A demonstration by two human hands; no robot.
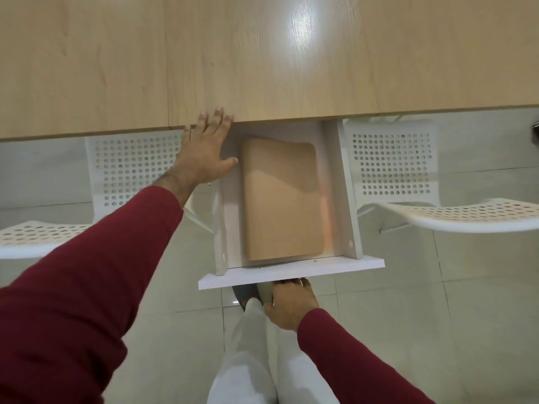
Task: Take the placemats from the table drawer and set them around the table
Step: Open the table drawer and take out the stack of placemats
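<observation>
A white drawer stands pulled out from under the light wooden table. Inside it lies a stack of tan placemats, flat and lengthwise. My left hand hovers open over the drawer's left wall, fingers spread, fingertips at the table edge and thumb close to the placemats. My right hand is below the drawer front, its fingers curled under the front panel and gripping it.
Two white perforated chairs flank the drawer: the left chair and the right chair. Pale tiled floor lies below. My legs in light trousers stand just before the drawer front.
</observation>
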